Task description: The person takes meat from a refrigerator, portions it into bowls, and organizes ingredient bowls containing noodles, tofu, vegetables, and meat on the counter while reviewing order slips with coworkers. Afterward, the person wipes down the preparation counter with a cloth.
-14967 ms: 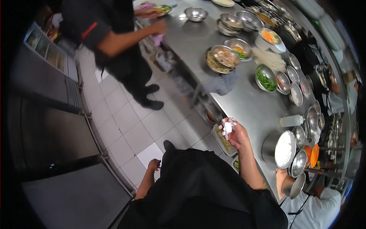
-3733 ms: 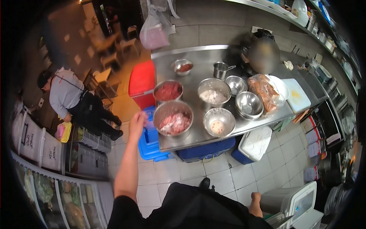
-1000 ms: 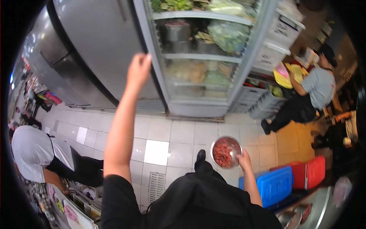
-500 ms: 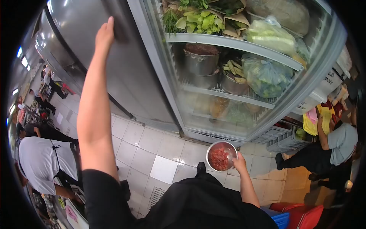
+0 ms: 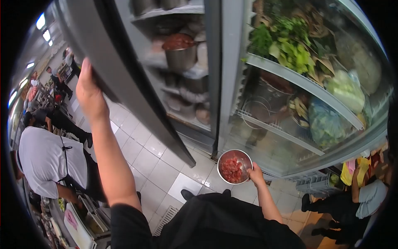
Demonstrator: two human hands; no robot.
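My left hand, arm stretched out, grips the outer edge of a grey metal refrigerator door. Part of its fingers is hidden against the door. The door stands ajar, and shelves with metal pots show behind it. One pot is heaped with something red. Low in front of me, my right hand holds a metal bowl by its rim. Wet red chunks, resembling raw cut meat, lie inside the bowl.
To the right stands a glass-door refrigerator with greens and bagged vegetables. A person in a white shirt bends at a counter on the left. Another person is at the right, near grey crates. A drain grate lies in the tiled floor.
The metal door has swung open toward the left with my left hand on it, uncovering the shelves. The bowl stays in my right hand. My view has turned somewhat left.
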